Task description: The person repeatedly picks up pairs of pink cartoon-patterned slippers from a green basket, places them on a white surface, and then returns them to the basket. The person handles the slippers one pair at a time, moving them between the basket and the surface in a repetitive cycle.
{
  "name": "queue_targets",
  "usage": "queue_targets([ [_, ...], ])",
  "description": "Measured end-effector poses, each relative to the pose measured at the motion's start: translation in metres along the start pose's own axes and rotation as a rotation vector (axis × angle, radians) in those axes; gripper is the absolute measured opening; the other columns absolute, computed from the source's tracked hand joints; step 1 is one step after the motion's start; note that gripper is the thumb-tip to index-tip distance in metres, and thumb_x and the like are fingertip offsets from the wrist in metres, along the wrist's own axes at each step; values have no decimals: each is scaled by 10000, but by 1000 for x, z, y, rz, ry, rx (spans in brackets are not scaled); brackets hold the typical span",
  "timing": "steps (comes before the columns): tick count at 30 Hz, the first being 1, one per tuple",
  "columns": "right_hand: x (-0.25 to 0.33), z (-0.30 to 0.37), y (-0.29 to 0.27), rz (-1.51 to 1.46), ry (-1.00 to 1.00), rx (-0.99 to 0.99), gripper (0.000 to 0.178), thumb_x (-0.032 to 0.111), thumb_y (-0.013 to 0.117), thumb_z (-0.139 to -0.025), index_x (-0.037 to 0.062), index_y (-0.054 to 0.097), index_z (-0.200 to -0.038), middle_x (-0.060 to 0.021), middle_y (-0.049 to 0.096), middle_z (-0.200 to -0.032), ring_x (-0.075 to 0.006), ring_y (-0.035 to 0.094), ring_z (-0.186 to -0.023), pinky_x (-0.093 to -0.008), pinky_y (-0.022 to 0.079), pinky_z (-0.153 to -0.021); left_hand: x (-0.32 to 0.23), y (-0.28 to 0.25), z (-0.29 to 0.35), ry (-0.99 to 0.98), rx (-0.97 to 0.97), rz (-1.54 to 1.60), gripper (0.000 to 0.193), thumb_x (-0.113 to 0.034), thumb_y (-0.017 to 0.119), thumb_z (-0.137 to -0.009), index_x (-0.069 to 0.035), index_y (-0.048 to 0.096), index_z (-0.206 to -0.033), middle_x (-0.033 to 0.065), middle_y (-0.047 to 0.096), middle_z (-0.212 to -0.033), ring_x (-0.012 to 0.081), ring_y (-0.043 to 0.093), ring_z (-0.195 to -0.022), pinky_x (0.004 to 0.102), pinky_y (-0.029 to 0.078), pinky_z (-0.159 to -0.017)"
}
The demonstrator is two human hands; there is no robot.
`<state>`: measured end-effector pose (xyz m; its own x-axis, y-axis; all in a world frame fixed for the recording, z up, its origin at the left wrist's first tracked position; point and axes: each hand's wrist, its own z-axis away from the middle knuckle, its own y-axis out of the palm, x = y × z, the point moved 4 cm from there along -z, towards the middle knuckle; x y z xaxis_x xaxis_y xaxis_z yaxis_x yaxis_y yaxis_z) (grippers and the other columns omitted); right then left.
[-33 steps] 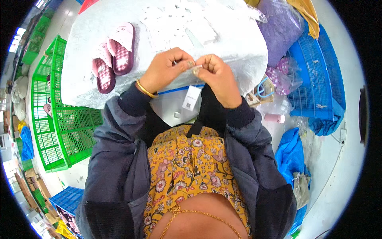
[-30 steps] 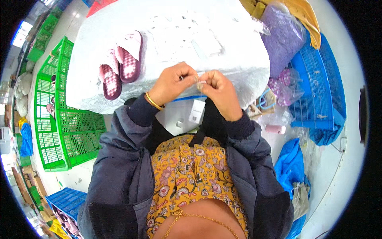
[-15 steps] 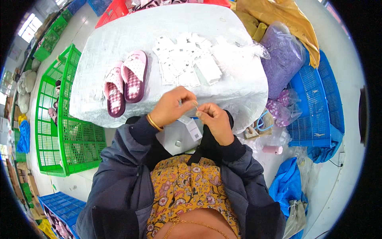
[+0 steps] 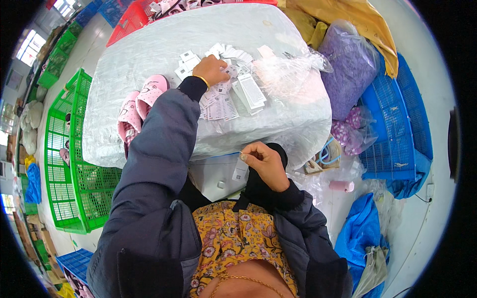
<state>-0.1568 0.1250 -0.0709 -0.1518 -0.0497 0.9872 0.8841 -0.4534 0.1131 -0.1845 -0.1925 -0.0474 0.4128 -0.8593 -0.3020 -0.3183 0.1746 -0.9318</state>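
Note:
My left hand (image 4: 211,70) reaches over the table onto a loose pile of white printed paper tags (image 4: 218,107). Its fingers are curled down, pinching at a tag among them; the fingertips are partly hidden. Close to my lap, my right hand (image 4: 267,165) pinches the top end of a white hang tag (image 4: 240,170), which dangles below the fingers. A neater stack of tags (image 4: 252,91) lies right of the pile. Left of my forearm sits a pair of pink dotted slippers (image 4: 130,111), partly covered by my sleeve.
A clear plastic bag of pale pieces (image 4: 288,74) rests on the plastic-covered table (image 4: 119,64). Green crates (image 4: 82,179) stand at left, a blue crate (image 4: 390,144) and a purple bag (image 4: 350,69) at right. A red crate of slippers (image 4: 131,22) is beyond the table.
My left hand has left my right hand and moved forward onto the tag pile. My right hand has stayed near my lap with the tag. The left sleeve now covers part of the slippers.

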Motion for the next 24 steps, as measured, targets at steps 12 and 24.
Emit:
queue_targets([
  [12, -2, 1, -5, 27, -32, 3, 106, 93, 666, -863, 17, 614, -916, 26, 584, -812, -41, 516, -719, -200, 434, -644, 21, -6, -15, -157, 144, 358, 273, -301, 747, -721, -51, 693, -817, 102, 670, -731, 226, 629, -672, 315, 479, -653],
  [24, 8, 9, 1, 32, -69, -16, 97, 81, 663, -863, 12, 614, -909, 26, 579, -805, -33, 500, -706, -198, 419, -626, -10, -49, 13, -113, -31, -210, 332, -367, 534, -853, -71, 684, -869, 149, 661, -876, 343, 630, -870, 444, 488, -761],
])
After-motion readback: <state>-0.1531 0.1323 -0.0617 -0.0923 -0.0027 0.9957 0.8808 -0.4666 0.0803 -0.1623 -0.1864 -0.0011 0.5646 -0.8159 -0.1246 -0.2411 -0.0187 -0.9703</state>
